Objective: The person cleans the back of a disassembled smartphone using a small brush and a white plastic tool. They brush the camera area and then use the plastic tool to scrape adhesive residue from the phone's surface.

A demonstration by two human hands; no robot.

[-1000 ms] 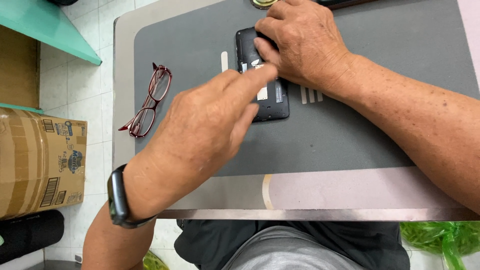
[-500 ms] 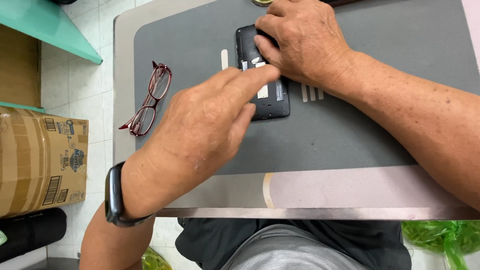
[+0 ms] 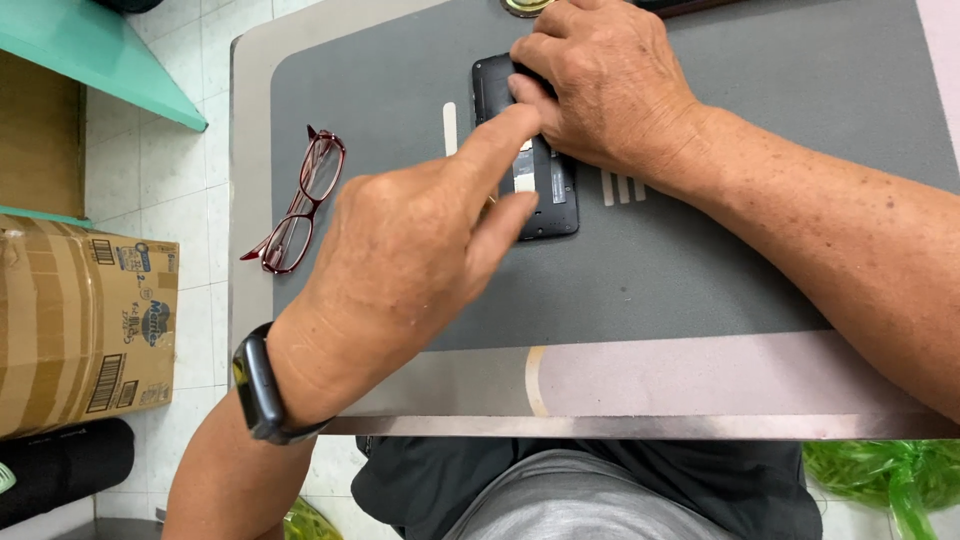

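A black phone with its back cover off [image 3: 556, 196] lies on the grey mat [image 3: 720, 250]. My right hand [image 3: 605, 85] rests over the phone's upper part and holds it down with the fingers. My left hand [image 3: 420, 240] hovers over the lower left of the phone, index finger stretched out to its middle, touching a small white piece there. A dark band watch sits on my left wrist [image 3: 262, 388].
Red-framed glasses [image 3: 300, 200] lie folded open at the mat's left edge. A cardboard box [image 3: 70, 330] stands on the tiled floor at left, beside a teal shelf [image 3: 90, 50]. A round metal object [image 3: 525, 6] is at the mat's top edge. Green plastic bag [image 3: 890, 470] bottom right.
My left hand's index finger has shifted slightly on the phone's middle. My right hand has stayed on the phone's upper part.
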